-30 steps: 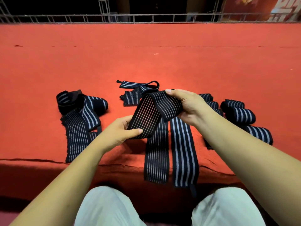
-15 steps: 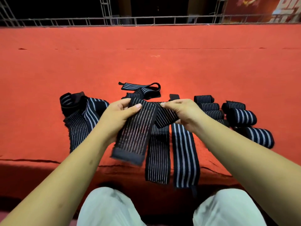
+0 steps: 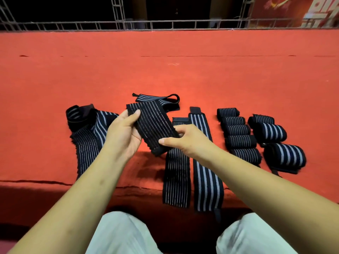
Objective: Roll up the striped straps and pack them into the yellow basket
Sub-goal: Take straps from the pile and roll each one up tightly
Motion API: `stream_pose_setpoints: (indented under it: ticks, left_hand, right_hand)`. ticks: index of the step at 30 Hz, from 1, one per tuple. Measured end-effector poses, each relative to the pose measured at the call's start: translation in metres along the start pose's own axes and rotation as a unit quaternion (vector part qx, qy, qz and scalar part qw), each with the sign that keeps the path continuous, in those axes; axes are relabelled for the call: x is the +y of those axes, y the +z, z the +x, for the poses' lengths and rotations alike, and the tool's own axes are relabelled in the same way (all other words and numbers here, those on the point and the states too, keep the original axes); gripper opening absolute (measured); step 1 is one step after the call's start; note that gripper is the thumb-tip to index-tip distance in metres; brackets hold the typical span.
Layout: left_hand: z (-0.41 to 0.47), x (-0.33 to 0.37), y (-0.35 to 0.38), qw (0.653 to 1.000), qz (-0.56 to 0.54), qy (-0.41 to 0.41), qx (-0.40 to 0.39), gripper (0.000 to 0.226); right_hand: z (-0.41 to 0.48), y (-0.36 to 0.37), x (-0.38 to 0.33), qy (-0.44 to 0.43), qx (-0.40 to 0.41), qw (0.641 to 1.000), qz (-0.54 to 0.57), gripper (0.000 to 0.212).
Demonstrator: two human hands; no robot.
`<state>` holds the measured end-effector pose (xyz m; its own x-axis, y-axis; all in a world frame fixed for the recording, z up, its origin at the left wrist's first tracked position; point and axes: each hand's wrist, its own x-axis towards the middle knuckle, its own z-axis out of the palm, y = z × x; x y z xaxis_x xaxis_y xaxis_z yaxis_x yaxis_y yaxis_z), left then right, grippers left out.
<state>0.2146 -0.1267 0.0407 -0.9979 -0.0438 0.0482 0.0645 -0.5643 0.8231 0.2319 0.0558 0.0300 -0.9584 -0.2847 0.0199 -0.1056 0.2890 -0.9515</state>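
Far left: loose heap of unrolled black straps with grey stripes (image 3: 88,138) on the red carpeted platform (image 3: 183,74). Thin and wide stripes are mixed, and one tail runs toward the near edge.

Left hand (image 3: 122,133) holds the far part of a short black elastic strap with thin pale stripes (image 3: 153,123), thumb on top, fingers under. That strap is up off the carpet, tilted, running upper left to lower right. Its near end shows a thick dark edge; hem or fold, cannot tell. Right hand (image 3: 189,140) pinches that near end, thumb and fingers curled onto it.

Behind the held strap: a flat grey-striped black strap with a loop end (image 3: 157,98).

Under the right wrist, two straps lie flat, just beside each other, both overhanging the platform edge: a long thin-striped black strap (image 3: 176,176) and a long wide-striped black strap (image 3: 207,171).

Right of those: column of five rolled thin-striped straps (image 3: 236,131), touching one another. Far right: three more rolled straps (image 3: 271,132), the two nearer ones wide-striped.
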Motion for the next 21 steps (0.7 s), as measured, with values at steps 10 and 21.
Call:
stream_pose_setpoints:
  ticks: [10, 21]
  left_hand:
    - [0.003, -0.016, -0.028, 0.973, 0.195, -0.012, 0.122, 0.029]
    - [-0.004, -0.019, -0.05, 0.907, 0.417, 0.042, -0.041, 0.024]
  right_hand:
    - [0.004, -0.018, -0.021, -0.012, 0.033, 0.993, 0.116, 0.01]
    - [0.019, -0.043, -0.041, -0.025, -0.009, 0.953, 0.302, 0.017]
